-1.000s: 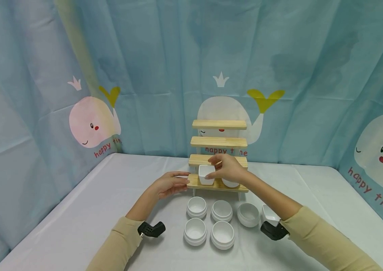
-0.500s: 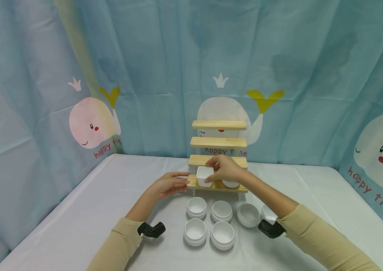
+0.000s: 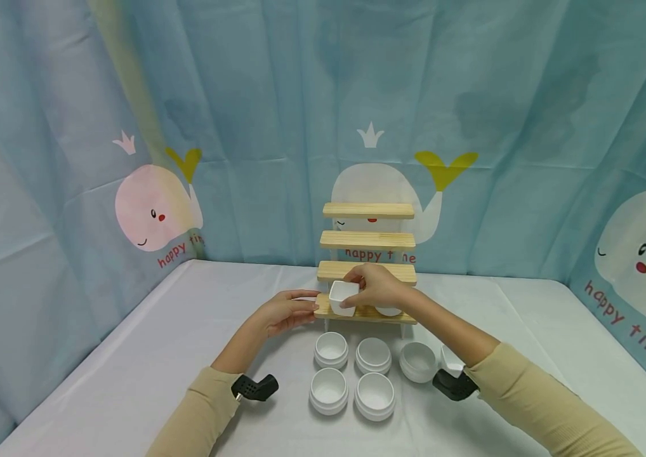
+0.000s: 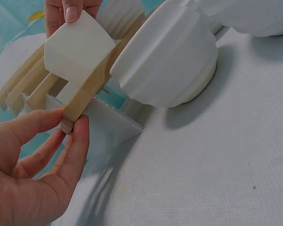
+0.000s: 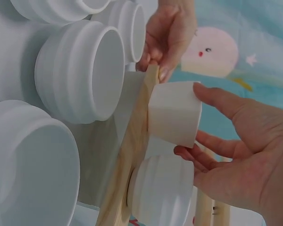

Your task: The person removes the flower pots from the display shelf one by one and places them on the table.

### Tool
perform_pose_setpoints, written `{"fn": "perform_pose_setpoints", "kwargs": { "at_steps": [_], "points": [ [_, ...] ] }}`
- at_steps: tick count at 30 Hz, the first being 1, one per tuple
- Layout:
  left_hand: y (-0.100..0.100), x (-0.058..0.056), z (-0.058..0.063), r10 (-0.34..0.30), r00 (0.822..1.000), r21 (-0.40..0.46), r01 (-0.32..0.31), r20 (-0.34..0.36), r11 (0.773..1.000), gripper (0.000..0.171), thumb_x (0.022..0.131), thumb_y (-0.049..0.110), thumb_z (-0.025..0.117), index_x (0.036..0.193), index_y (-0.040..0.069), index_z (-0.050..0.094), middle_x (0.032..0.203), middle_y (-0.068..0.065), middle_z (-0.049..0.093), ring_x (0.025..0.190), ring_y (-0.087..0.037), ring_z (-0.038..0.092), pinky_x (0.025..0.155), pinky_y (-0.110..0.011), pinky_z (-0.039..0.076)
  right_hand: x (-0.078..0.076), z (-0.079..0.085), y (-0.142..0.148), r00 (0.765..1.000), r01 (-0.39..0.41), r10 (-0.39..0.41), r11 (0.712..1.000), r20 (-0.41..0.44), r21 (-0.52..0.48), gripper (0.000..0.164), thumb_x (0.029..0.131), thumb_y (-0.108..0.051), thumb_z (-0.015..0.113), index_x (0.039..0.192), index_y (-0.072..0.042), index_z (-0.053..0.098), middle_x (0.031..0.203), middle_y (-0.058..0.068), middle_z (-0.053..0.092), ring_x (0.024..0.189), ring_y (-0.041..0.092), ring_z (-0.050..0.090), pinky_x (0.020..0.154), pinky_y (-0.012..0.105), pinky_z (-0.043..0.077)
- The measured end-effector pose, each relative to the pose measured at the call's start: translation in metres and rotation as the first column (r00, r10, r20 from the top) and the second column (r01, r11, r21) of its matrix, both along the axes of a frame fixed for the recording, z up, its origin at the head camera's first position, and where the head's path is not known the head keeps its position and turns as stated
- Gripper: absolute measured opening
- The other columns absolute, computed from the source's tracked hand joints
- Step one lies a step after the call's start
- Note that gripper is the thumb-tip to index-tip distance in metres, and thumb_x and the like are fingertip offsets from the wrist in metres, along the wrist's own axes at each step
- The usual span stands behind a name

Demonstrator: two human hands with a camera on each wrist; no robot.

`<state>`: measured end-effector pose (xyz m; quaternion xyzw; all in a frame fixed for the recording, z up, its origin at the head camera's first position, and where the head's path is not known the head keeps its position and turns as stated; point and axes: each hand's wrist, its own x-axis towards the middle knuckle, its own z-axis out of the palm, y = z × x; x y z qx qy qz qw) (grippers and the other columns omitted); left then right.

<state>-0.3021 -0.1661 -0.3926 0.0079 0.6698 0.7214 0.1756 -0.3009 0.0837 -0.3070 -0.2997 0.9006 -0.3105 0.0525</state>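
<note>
My right hand [image 3: 377, 285] pinches a square white cup [image 3: 343, 297] by its rim, thumb on one side and fingers on the other. In the right wrist view the cup's base meets the lowest wooden step of the tiered shelf [image 5: 139, 110]. Beside it on that step stands a round ribbed white bowl [image 5: 162, 188], partly covered by my right hand in the head view. My left hand [image 3: 285, 312] is at the step's left end; the left wrist view shows its thumb and fingers pinching the board's tip [image 4: 73, 115].
Several round white bowls [image 3: 329, 390] stand on the white tablecloth [image 3: 129, 381] in front of the shelf, some stacked. Another white cup [image 3: 450, 360] is partly hidden by the right forearm. Three upper wooden steps [image 3: 367, 240] rise behind, before a blue curtain [image 3: 266, 127].
My right hand has shifted the square cup slightly left along the lowest step, farther from the round bowl. The left hand has stayed at the board's end.
</note>
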Motion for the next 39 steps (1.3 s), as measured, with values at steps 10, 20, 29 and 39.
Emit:
{"fn": "perform_pose_setpoints", "kwargs": {
  "at_steps": [10, 20, 29, 39],
  "points": [
    [-0.001, -0.001, 0.0, -0.013, 1.0, 0.01, 0.013, 0.005, 1.0, 0.053, 0.104, 0.0, 0.062, 0.154, -0.009, 0.045, 0.108, -0.009, 0.07, 0.087, -0.012, 0.072, 0.079, -0.022, 0.063, 0.002, 0.001, -0.001, 0.999, 0.042, -0.041, 0.998, 0.023, -0.037, 0.05, 0.086, -0.018, 0.089, 0.126, 0.005, 0.069, 0.119, 0.016, 0.071, 0.094, 0.021, 0.062, 0.081, 0.031, 0.055],
    [-0.001, -0.001, 0.0, -0.011, 1.0, 0.007, 0.011, 0.0, 1.0, 0.052, 0.104, -0.001, 0.061, 0.153, -0.01, 0.045, 0.105, -0.008, 0.071, 0.085, -0.011, 0.072, 0.078, -0.022, 0.063, 0.005, 0.003, 0.001, 0.998, 0.047, -0.044, 0.995, 0.037, -0.09, 0.053, 0.085, -0.02, 0.089, 0.128, 0.005, 0.069, 0.127, 0.019, 0.07, 0.108, 0.033, 0.066, 0.091, 0.038, 0.059],
    [-0.001, 0.001, 0.001, -0.014, 1.0, 0.007, 0.014, 0.001, 1.0, 0.052, 0.104, -0.001, 0.061, 0.153, -0.011, 0.045, 0.105, -0.009, 0.072, 0.085, -0.011, 0.072, 0.078, -0.022, 0.063, 0.017, 0.003, 0.004, 0.999, 0.027, -0.022, 0.986, 0.035, -0.165, 0.051, 0.083, -0.015, 0.09, 0.125, 0.006, 0.069, 0.122, 0.017, 0.071, 0.1, 0.026, 0.068, 0.087, 0.034, 0.062],
    [-0.001, 0.001, 0.001, -0.007, 1.0, 0.002, 0.007, -0.002, 1.0, 0.052, 0.103, -0.001, 0.063, 0.152, -0.01, 0.047, 0.107, -0.01, 0.071, 0.087, -0.012, 0.073, 0.079, -0.023, 0.063, 0.035, 0.002, 0.016, 0.999, -0.006, 0.015, 0.97, 0.035, -0.242, 0.052, 0.083, -0.014, 0.09, 0.125, 0.006, 0.068, 0.123, 0.018, 0.067, 0.1, 0.024, 0.066, 0.087, 0.033, 0.063]
  ]
}}
